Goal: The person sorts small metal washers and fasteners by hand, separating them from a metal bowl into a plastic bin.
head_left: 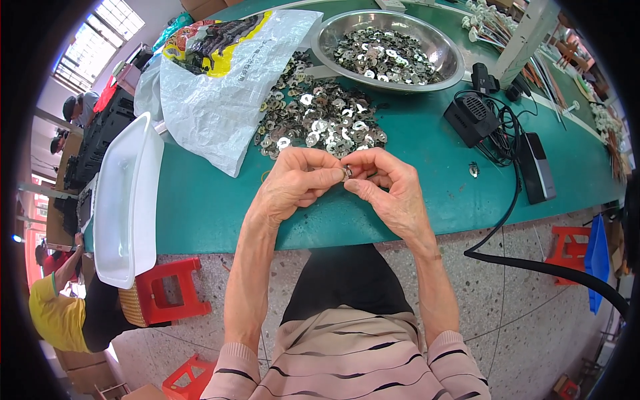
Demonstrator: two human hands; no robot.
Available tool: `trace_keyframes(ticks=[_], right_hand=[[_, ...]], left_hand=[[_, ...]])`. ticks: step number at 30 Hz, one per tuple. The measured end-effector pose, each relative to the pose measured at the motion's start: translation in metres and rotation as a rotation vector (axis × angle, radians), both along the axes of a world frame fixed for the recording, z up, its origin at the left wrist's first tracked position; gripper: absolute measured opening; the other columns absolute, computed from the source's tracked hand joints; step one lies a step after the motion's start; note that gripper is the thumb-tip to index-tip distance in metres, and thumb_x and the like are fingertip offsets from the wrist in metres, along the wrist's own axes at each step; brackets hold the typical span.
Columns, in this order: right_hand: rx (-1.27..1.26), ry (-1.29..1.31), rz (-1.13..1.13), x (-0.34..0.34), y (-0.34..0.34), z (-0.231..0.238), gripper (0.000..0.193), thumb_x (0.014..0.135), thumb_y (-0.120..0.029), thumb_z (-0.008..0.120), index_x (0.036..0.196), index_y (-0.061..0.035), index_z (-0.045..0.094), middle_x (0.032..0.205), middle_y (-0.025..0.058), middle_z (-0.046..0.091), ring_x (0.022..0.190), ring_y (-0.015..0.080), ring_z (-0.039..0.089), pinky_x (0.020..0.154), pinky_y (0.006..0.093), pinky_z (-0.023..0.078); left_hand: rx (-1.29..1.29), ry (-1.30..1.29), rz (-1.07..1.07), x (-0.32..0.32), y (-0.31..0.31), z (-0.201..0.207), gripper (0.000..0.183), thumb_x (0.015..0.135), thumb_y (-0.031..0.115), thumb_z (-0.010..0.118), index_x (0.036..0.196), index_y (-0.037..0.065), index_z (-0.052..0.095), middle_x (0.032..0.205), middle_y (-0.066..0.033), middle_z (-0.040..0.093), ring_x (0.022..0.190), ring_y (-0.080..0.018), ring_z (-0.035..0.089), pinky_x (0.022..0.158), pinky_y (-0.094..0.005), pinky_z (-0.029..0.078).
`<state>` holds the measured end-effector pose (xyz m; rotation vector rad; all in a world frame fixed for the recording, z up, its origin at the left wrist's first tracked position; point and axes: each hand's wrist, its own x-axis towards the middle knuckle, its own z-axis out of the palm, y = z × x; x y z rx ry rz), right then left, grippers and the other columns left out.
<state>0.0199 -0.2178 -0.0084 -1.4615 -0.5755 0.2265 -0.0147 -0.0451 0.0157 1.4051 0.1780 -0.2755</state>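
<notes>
Over the front of the green table, my left hand (297,182) and my right hand (393,191) meet at the fingertips. Both are closed in a pinch on one small metal part (347,173), silvery and mostly covered by the fingers. Just beyond them spreads a loose pile of small metal pieces (320,123), flat and ring-like, some shiny and some dull. A wide steel bowl (427,83) behind the pile holds many similar pieces. A white woven sack (213,107) with a yellow and dark print lies against the pile's left side.
At the left table edge sits a long white plastic tub (148,193). A black adapter with cables (473,117) and a dark grey box (535,167) lie on the right, near a single metal piece (474,169). Red stools (175,291) stand below; a person in yellow (57,313) is at left.
</notes>
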Motion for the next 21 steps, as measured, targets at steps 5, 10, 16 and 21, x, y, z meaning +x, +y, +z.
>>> trace_keyframes(ticks=[5,10,16,21], right_hand=[[-0.007,0.059,-0.011,0.0,0.0004,-0.0007,0.022,0.076,-0.002,0.063,0.097,-0.0032,0.062,0.08,0.0032,0.061,0.074,0.0098,0.058,0.064,0.0234,0.048],[0.007,0.065,-0.006,0.0,0.0002,-0.0016,0.02,0.079,-0.004,0.062,0.098,-0.0032,0.061,0.079,0.0031,0.06,0.073,0.0091,0.057,0.064,0.0231,0.047],[0.006,0.081,-0.006,0.001,0.0015,-0.0037,0.021,0.08,-0.007,0.062,0.1,-0.0028,0.06,0.081,0.0047,0.061,0.073,0.01,0.057,0.064,0.024,0.047],[-0.032,0.067,-0.033,0.0019,-0.0006,-0.0028,0.022,0.081,-0.011,0.062,0.1,-0.0018,0.059,0.083,0.0063,0.063,0.074,0.0108,0.058,0.066,0.0247,0.047]], left_hand=[[0.01,-0.021,0.016,0.0,-0.0009,-0.0013,0.012,0.078,0.01,0.065,0.082,-0.001,0.064,0.054,0.0049,0.044,0.043,-0.0006,0.033,0.036,-0.0169,0.016],[0.03,-0.044,0.033,0.0002,-0.0022,-0.0012,0.013,0.078,0.011,0.066,0.082,-0.001,0.064,0.054,0.0052,0.044,0.043,-0.0005,0.033,0.036,-0.0167,0.016],[0.148,-0.146,0.082,0.0,-0.004,-0.0035,0.013,0.077,0.012,0.066,0.082,0.0,0.066,0.057,0.0036,0.05,0.047,-0.0015,0.04,0.038,-0.0168,0.023],[0.293,-0.243,0.098,0.0005,-0.0077,0.0002,0.013,0.076,0.01,0.066,0.081,-0.001,0.067,0.061,0.0014,0.056,0.055,-0.0031,0.047,0.046,-0.0179,0.034]])
